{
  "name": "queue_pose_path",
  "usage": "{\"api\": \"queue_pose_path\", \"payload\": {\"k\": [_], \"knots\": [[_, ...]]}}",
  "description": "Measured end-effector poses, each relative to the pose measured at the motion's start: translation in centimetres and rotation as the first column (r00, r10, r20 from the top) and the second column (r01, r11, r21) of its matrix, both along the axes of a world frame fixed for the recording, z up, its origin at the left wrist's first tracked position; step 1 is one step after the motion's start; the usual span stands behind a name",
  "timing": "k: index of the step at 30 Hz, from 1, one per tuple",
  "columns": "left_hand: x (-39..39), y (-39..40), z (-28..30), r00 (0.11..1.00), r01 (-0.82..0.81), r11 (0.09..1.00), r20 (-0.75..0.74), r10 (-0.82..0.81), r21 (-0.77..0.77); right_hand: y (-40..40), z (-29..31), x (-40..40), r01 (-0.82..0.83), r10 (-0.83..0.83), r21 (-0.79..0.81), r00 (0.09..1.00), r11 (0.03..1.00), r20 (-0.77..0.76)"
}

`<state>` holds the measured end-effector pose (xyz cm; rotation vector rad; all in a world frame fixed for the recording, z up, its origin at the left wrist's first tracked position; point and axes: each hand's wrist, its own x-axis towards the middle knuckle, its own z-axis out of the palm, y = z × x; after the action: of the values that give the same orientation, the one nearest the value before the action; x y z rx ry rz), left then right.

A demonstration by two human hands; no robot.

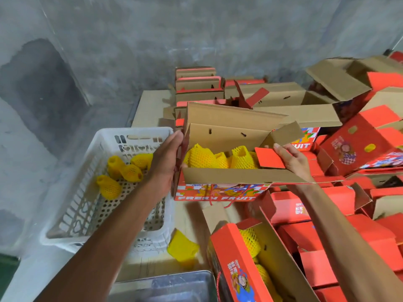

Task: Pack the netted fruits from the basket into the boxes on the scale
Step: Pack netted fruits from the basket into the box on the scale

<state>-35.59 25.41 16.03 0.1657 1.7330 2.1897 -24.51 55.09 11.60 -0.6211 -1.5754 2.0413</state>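
An open red "FRESH FRUIT" box (220, 194) is held up between my two hands, with several yellow netted fruits (201, 159) inside. My left hand (169, 159) grips the box's left end. At the right end, my right hand (292, 161) pinches a red side flap (270, 158). The white plastic basket (72, 214) at lower left holds several netted fruits (109, 186). The metal scale pan (174, 286) shows at the bottom edge, with nothing on it.
A second open red box (244, 264) with netted fruit lies at bottom centre. One loose yellow net (182, 247) sits beside the basket. Piles of red and brown boxes (359, 149) fill the right side and the back. A grey concrete wall stands behind.
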Motion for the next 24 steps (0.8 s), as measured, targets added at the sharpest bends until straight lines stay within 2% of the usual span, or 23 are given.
{"api": "queue_pose_path", "payload": {"k": [5, 11, 13, 16, 18, 20, 22, 24], "knots": [[-1.2, -0.7, -3.0, 1.000, -0.022, 0.998, 0.018, 0.023, -0.061, -0.7, -0.4, -0.1, -0.008, 0.005, 0.077, 0.999, 0.997, 0.045], [-1.7, -1.7, -7.0, 0.994, -0.026, 0.998, 0.103, 0.032, -0.059, -1.1, -3.1, -0.2, -0.092, 0.034, 0.273, 0.977, 0.958, 0.211], [-1.6, -2.4, -8.0, 0.990, -0.004, 0.995, 0.139, 0.019, -0.104, -0.8, -4.0, -0.7, -0.154, 0.046, 0.380, 0.960, 0.912, 0.278], [-2.1, -2.8, -8.4, 0.959, 0.108, 0.969, 0.279, -0.043, -0.221, -0.4, -4.5, -2.0, -0.298, 0.028, 0.559, 0.897, 0.774, 0.440], [-2.4, -2.7, -7.9, 0.939, 0.223, 0.919, 0.325, -0.112, -0.326, 0.0, -5.3, -2.7, -0.401, -0.021, 0.636, 0.836, 0.659, 0.549], [-2.4, -2.5, -7.6, 0.941, 0.332, 0.776, 0.246, -0.232, -0.536, 0.1, -6.2, -2.9, -0.446, -0.076, 0.658, 0.792, 0.607, 0.606], [-2.4, -2.2, -7.6, 0.932, 0.341, 0.626, 0.165, -0.323, -0.701, -0.1, -6.7, -2.9, -0.487, -0.078, 0.662, 0.769, 0.570, 0.634], [-3.0, -1.7, -8.1, 0.944, 0.315, 0.598, 0.174, -0.282, -0.737, -0.3, -6.7, -2.9, -0.529, -0.097, 0.673, 0.745, 0.517, 0.660]]}}
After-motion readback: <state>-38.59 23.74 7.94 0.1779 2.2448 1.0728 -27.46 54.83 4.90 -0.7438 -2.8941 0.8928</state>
